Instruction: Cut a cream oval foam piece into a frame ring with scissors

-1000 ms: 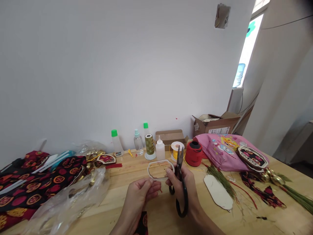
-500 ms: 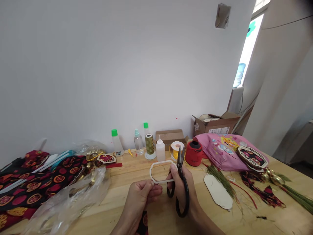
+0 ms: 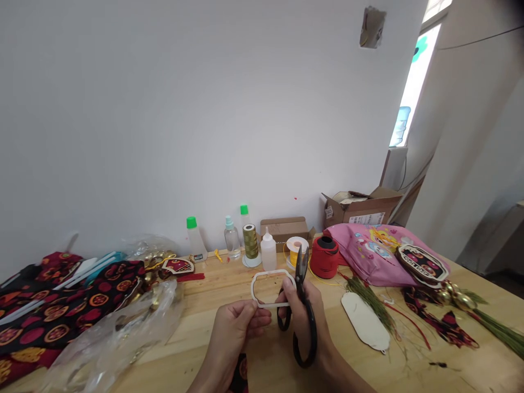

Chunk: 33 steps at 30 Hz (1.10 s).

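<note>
Between my hands is a pale oblong frame (image 3: pixel 252 286) with an open centre, held above the table. My left hand (image 3: pixel 237 330) pinches its lower left corner between thumb and fingers. My right hand (image 3: pixel 309 316) grips the frame's right side with the thumb and also holds black-handled scissors (image 3: pixel 302 284), blades pointing up and handles hanging below. Part of a dark patterned cloth (image 3: pixel 240 374) shows under my left wrist. To the right of my right hand lies a cream oblong plate (image 3: pixel 365 321) beside green tassel threads (image 3: pixel 370 297).
Along the wall stand a white squeeze bottle (image 3: pixel 268 254), an olive thread cone (image 3: pixel 250 243), a yellow thread spool (image 3: pixel 295 256) and a red thread cone (image 3: pixel 325 259). Patterned fabric (image 3: pixel 82 303) and a clear plastic bag (image 3: pixel 123 333) cover the left. A pink bag (image 3: pixel 356 248) lies at right.
Both hands keep hold of the frame in nearly the same place. The scissors have tilted very slightly in my right hand.
</note>
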{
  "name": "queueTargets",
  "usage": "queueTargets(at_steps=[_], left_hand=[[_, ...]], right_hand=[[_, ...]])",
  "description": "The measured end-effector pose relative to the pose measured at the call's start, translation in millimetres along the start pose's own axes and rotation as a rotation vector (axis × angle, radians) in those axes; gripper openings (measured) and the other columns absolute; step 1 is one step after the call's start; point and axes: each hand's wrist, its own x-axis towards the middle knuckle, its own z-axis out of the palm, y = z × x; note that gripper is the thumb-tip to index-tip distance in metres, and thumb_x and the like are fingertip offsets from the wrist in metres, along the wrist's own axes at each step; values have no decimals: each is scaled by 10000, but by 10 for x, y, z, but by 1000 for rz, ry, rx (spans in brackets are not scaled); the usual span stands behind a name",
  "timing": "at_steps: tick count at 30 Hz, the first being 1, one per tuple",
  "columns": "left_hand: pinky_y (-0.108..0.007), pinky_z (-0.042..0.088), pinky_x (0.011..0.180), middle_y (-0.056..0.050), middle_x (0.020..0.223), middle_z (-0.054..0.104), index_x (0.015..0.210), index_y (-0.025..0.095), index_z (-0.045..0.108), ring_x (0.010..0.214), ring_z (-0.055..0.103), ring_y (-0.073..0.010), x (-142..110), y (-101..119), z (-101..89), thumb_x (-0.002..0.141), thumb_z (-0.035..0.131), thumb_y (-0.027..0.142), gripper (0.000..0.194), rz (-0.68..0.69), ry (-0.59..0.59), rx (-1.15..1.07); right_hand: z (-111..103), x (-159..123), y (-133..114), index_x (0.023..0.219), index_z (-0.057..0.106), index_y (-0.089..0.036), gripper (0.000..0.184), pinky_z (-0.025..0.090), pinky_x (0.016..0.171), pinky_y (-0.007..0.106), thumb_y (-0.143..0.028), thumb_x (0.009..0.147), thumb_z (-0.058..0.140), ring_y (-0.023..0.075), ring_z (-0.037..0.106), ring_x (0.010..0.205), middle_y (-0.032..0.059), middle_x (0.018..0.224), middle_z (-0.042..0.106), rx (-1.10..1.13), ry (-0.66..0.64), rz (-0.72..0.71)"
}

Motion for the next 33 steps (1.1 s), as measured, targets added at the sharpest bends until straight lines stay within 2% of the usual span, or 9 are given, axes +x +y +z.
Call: queueTargets(at_steps=[4, 7, 10, 15, 21, 24, 28, 33], left_hand=[[-171, 450, 442, -51, 522, 675, 574, 111, 636, 490, 614, -118, 3, -7, -13, 664, 590, 270, 188, 21, 45, 36], [-173, 444, 422, -47, 491, 667, 538, 113, 628, 450, 600, -114, -3, -6, -10, 659, 587, 268, 201, 22, 49, 63], [-196, 465, 452, -61, 532, 682, 546, 113, 624, 476, 614, -131, -18, 9, 8, 655, 588, 288, 209, 34, 21, 56], [-236, 499, 542, -81, 616, 700, 687, 102, 638, 573, 645, -167, -51, 38, 49, 637, 608, 313, 219, 48, -63, 8], [-239, 505, 576, -89, 642, 705, 709, 106, 647, 619, 651, -177, -34, 22, 45, 616, 634, 317, 231, 37, -110, -58], [-223, 501, 566, -88, 641, 705, 709, 106, 651, 609, 649, -169, -15, 14, 38, 581, 672, 298, 232, 29, -93, -52], [-197, 497, 534, -79, 622, 702, 672, 110, 648, 570, 641, -143, 4, 5, 16, 592, 672, 283, 192, 9, -46, -78], [-160, 494, 519, -68, 611, 700, 664, 109, 642, 560, 636, -115, -5, 4, 11, 633, 651, 236, 131, -28, -74, -141]], right_hand=[[14, -30, 40, 641, 477, -165, 268, 374, 374, 178, -409, 754, 477, 89, 468, 392, -33, 456, 479, -105, -68, -94], [19, -38, 49, 645, 481, -164, 253, 376, 382, 178, -387, 764, 469, 84, 464, 392, -35, 463, 476, -118, -22, -103], [17, -26, 31, 680, 480, -160, 248, 380, 374, 179, -394, 760, 472, 79, 464, 396, -30, 515, 491, -53, 27, -63], [-2, 19, -44, 624, 429, -167, 301, 354, 328, 165, -439, 750, 463, 77, 461, 390, -39, 514, 463, 91, 106, 42], [-22, 64, -25, 593, 408, -171, 347, 307, 273, 159, -481, 745, 440, 63, 395, 318, -59, 438, 421, 163, 114, 102], [-35, 83, -7, 601, 420, -167, 326, 299, 275, 151, -462, 724, 485, 58, 396, 323, -61, 449, 430, 182, 115, 105], [-49, 100, -46, 686, 483, -144, 288, 300, 302, 144, -412, 665, 587, 41, 392, 341, -52, 502, 480, 217, 40, 91], [-48, 105, -83, 750, 508, -134, 363, 296, 326, 147, -494, 735, 465, 46, 400, 343, -35, 497, 505, 385, -64, 104]])
